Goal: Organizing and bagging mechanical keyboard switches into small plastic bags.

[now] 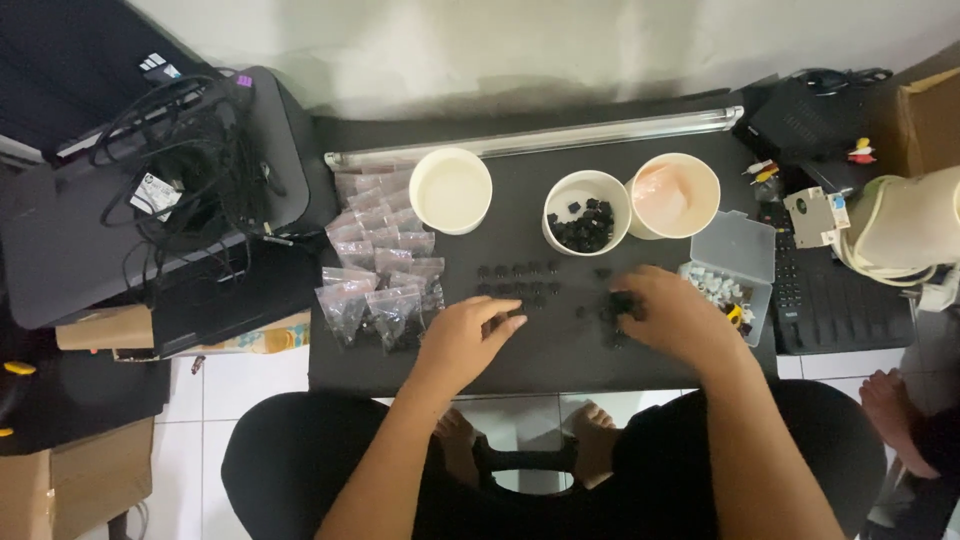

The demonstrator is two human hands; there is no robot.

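Small black parts [520, 278] lie in rows on the black table [560, 350]. My left hand [465, 335] rests on the table just below the rows, fingers curled over a few parts near its fingertips. My right hand [675, 315] lies to the right, its fingertips on a small cluster of black parts [620, 300]. Whether either hand grips a part is hidden by the fingers. A white cup [587, 212] holding more black parts stands behind the rows.
An empty white cup [451, 190] and a cup with a pinkish lining [674, 195] flank the middle cup. Several small clear bags [375, 270] of black parts lie at left. A clear plastic box [735, 270], a long tube [540, 140], a printer [150, 190] and a keyboard [835, 300] surround the table.
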